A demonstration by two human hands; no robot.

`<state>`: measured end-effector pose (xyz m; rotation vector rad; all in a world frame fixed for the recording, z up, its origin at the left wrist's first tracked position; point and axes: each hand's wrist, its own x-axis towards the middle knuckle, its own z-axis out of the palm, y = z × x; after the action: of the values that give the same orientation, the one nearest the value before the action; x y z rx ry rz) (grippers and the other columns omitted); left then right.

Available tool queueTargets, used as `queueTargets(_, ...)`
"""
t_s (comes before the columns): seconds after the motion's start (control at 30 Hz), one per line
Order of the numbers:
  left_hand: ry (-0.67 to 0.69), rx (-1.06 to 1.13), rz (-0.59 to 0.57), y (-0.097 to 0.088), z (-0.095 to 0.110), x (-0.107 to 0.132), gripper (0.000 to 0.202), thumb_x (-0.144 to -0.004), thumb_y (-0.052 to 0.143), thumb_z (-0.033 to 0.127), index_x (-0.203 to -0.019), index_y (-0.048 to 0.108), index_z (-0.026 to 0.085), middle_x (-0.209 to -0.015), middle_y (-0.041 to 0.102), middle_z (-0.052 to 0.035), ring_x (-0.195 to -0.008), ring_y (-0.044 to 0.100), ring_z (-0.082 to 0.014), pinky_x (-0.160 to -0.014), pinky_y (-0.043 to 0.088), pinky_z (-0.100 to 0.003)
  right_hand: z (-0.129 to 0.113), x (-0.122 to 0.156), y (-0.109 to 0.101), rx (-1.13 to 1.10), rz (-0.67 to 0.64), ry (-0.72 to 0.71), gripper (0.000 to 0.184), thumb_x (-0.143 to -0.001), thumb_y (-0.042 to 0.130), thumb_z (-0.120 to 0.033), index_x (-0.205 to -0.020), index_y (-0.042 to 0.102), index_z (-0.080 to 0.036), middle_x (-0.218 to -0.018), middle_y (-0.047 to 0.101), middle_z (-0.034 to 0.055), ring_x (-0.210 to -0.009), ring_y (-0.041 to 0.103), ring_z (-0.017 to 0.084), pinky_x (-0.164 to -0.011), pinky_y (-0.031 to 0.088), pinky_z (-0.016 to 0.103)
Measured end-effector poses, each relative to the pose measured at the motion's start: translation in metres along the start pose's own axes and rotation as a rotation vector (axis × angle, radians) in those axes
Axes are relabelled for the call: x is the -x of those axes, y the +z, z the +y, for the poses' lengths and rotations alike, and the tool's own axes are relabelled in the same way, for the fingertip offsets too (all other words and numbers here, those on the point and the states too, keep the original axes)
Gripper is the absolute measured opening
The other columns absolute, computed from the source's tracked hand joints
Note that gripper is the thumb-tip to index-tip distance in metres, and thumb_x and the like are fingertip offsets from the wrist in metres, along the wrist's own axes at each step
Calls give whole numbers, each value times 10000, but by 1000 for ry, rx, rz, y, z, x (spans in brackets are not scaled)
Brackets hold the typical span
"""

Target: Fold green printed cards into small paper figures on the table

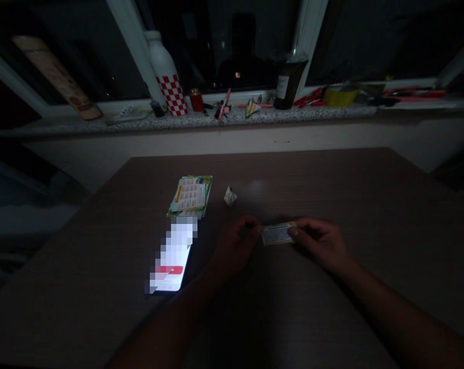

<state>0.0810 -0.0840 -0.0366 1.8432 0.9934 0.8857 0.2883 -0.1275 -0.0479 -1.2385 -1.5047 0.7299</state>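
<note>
A small printed paper (277, 234), a flat rectangle with lines of text and a colored corner, is held between both hands above the dark table (331, 179). My left hand (239, 238) pinches its left edge between thumb and fingers. At the paper's right end, my right hand (322, 241) grips it with the thumb on top. Just beyond my left hand stands a small folded paper piece (229, 196) with a pointed top. To the left lie a stack of printed sheets (190, 195) and a phone (173, 256) with its screen lit.
Behind the table runs a granite windowsill (132, 123). It carries a white bottle with red checks (170, 82), a small red jar (196, 100), another folded paper piece (251, 106), a dark pouch (285, 87), a yellow container (341, 96) and a leaning patterned tube (60, 79).
</note>
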Motion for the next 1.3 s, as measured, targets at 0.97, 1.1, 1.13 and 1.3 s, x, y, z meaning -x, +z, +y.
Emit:
queueTargets(0.97,29,-200,-145,8,4,5,304,-899,437,323,-1149,496,160,-1024,643,-87,-902,609,-204,-788,475,-352,8,-3,9,-393,-228,356,369,-748,687,-353,-1072,601,-200,-810,692,21,-723,636,155,-702,485,280)
queueTargets(1.1,96,-311,-114,7,-3,4,517,-906,415,281,-1396,283,184,-1165,608,-113,-1027,585,-234,-894,451,-417,10,-3,7,-215,-166,330,339,-773,636,-331,-1069,594,-172,-677,628,-15,-572,557,116,-576,443,241)
queueTargets(1.13,137,-334,-107,7,-5,4,567,-897,425,261,-1424,226,196,-1201,592,-112,-1076,564,-236,-928,434,-427,11,-3,7,-171,-144,323,341,-770,633,-319,-1072,590,-167,-649,607,-26,-550,538,109,-559,433,234)
queueTargets(1.3,377,-533,-155,1,-4,1,577,-780,490,98,-1335,418,241,-1474,318,-97,-1331,323,-262,-1064,299,-468,16,-4,5,-25,-74,262,422,-743,629,-249,-1147,539,-173,-620,541,-54,-551,513,105,-557,432,227)
